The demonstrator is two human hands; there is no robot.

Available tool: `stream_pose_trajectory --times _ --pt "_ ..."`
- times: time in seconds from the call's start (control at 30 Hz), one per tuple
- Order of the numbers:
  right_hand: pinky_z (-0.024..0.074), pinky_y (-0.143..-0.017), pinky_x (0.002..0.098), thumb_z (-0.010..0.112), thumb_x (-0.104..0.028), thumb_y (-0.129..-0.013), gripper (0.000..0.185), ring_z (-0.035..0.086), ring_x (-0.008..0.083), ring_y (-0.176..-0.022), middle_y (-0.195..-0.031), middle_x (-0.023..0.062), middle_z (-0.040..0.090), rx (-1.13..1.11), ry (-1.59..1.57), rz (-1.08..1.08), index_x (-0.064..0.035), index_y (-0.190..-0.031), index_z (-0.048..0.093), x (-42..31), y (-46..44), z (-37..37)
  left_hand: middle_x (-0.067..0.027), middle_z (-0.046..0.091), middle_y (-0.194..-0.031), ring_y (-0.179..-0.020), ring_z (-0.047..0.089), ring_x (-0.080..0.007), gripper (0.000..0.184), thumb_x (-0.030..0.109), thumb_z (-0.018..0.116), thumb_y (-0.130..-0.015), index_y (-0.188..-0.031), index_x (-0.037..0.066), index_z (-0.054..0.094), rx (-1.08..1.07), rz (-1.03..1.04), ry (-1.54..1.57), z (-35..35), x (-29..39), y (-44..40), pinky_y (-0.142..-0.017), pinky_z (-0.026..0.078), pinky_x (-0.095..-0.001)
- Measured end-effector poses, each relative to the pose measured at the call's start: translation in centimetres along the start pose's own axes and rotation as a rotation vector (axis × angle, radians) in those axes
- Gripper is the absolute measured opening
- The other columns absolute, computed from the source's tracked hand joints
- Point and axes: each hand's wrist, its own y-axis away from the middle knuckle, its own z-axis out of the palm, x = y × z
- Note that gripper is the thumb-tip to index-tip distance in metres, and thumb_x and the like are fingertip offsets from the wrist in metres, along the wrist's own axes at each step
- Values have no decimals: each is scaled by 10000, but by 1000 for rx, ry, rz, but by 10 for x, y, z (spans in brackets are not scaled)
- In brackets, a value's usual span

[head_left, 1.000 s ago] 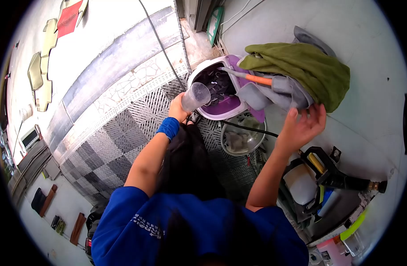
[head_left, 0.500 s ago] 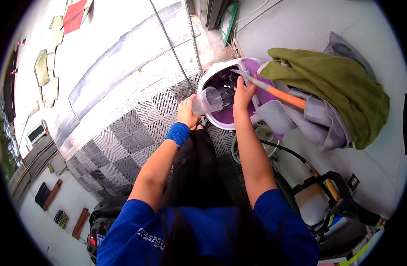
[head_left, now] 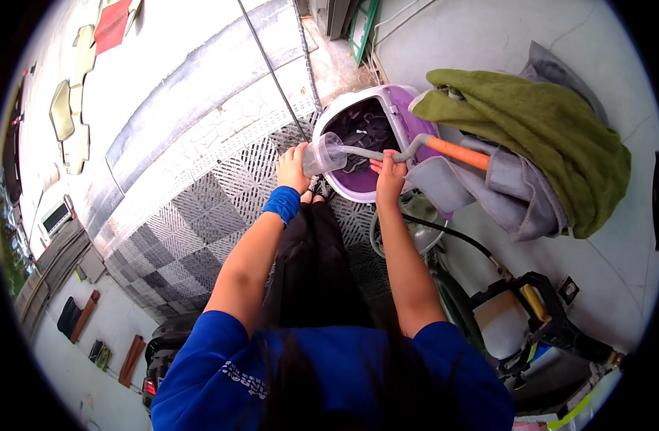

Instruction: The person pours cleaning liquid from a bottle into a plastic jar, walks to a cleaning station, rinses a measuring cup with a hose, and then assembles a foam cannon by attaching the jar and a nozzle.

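My left hand (head_left: 293, 171) is closed around a clear plastic cup (head_left: 323, 154), tilted with its mouth toward the right. My right hand (head_left: 391, 176) grips a grey flexible hose (head_left: 414, 147), whose free end reaches the mouth of the cup. An orange section (head_left: 457, 153) of the hose runs off to the right, under the cloths. Below both hands stands a white and purple tub (head_left: 357, 194) with dark fabric (head_left: 362, 129) inside. Whether water flows from the hose I cannot tell.
Olive green towel (head_left: 537, 136) and grey cloths (head_left: 527, 197) are heaped right of the tub. A black pressure washer-like machine (head_left: 545, 316) stands lower right. Grey plastic grating (head_left: 200, 223) covers the floor at left. A thin dark pole (head_left: 272, 72) leans beyond the tub.
My right hand has drawn the hose end out of the tub and brought it leftward to the cup's mouth. The cup has shifted slightly left in my left hand.
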Motion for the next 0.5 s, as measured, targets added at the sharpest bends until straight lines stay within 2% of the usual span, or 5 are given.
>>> stream_pose_trajectory --times 0.13,0.2,0.5 --pt "548 -674 264 529 -236 -1013 234 676 180 -752 -918 95 628 -13 38 -55 -8 -1059 529 0 7 1 -131 557 -1212 -1132 522 -366 808 45 800 -613 -1342 159 470 12 39 -20 -1 0 0 -981 424 -438" --pt "538 -663 250 530 -242 -1014 233 672 158 -746 -897 80 642 -80 62 -67 -13 -1055 540 0 10 2 -127 552 -1238 -1152 519 -358 826 8 793 -596 -1341 157 470 2 103 103 -1 0 0 -997 403 -449" --pt "492 -670 242 557 -215 -998 212 627 116 -704 -882 49 630 -119 57 -74 -23 -1083 535 7 14 10 -124 528 -1298 -1207 505 -351 824 -48 764 -598 -1341 124 454 -63 90 151 -3 -5 3 -994 433 -411"
